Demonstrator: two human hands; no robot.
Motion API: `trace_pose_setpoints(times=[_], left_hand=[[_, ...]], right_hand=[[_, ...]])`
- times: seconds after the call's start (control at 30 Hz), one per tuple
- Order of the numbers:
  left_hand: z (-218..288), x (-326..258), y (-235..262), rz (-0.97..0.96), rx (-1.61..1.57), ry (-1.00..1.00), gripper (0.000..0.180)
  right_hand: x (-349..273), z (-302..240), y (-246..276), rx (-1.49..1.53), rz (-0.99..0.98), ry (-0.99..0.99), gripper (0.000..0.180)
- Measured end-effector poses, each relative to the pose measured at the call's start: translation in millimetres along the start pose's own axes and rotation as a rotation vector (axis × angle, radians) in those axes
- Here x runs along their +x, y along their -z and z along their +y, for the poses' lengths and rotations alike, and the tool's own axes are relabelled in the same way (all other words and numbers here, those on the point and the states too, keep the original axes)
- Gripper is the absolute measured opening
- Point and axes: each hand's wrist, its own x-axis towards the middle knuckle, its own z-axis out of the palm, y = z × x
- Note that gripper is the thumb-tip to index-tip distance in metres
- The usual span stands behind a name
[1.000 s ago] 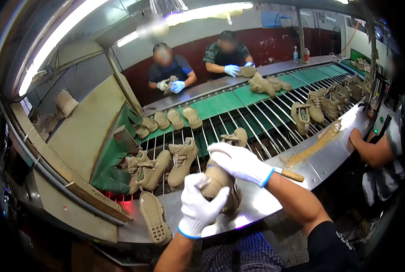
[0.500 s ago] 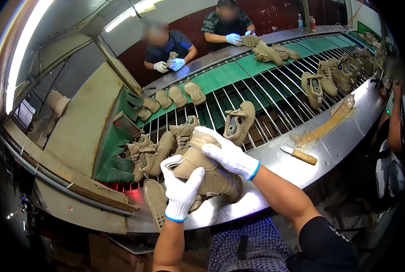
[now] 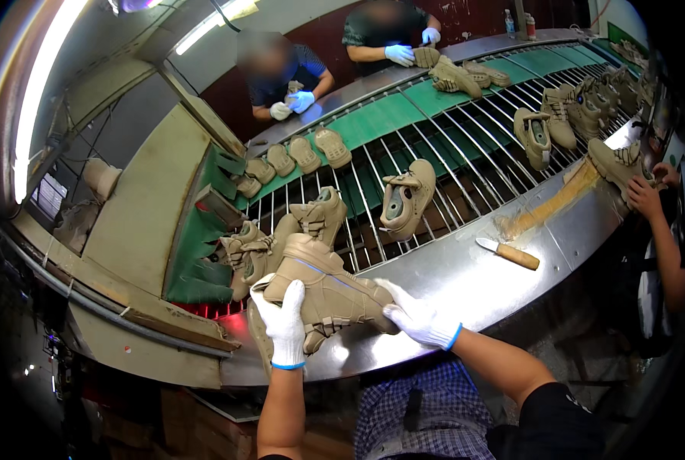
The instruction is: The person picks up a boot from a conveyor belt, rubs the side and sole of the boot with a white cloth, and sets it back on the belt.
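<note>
A tan shoe with a thin blue line along its side is held over the metal bench edge, lying on its side. My left hand, in a white knit glove, is closed round its ankle end with the thumb up. At the other end, my white-gloved right hand grips the toe, its fingers partly hidden beneath. A loose tan sole lies on the bench, mostly covered by my left hand and the shoe. Just beyond stand tan shoes, among them a laced one and another.
A wooden-handled knife lies on the metal bench to the right. One shoe rests on the bar conveyor. Several soles line its green far side. Two gloved people work opposite; another person's hands hold a shoe at right.
The shoe has turned from upright to sideways and come lower. My right hand has moved from its top down to the toe. At right, another person's hands and a shoe have appeared over the bench.
</note>
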Motion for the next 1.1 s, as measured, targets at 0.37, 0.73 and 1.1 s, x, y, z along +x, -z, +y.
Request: trace_pose_setpoints(times=[0.37,0.73,1.1], left_hand=[[17.6,-15.8,-22.0,-0.033,0.053,-0.048,0.057],[41.9,-34.9,-30.0,-0.121,0.185,-0.258,0.066],[79.1,-97.1,-68.3,-0.292,0.351,-0.865,0.076]], right_hand=[[7.7,-20.9,6.1,-0.011,0.161,0.013,0.053],[51.7,-74.0,35.9,0.338,0.237,0.131,0.048],[-31.8,-148.1,66.0,-0.201,0.478,0.236,0.041]])
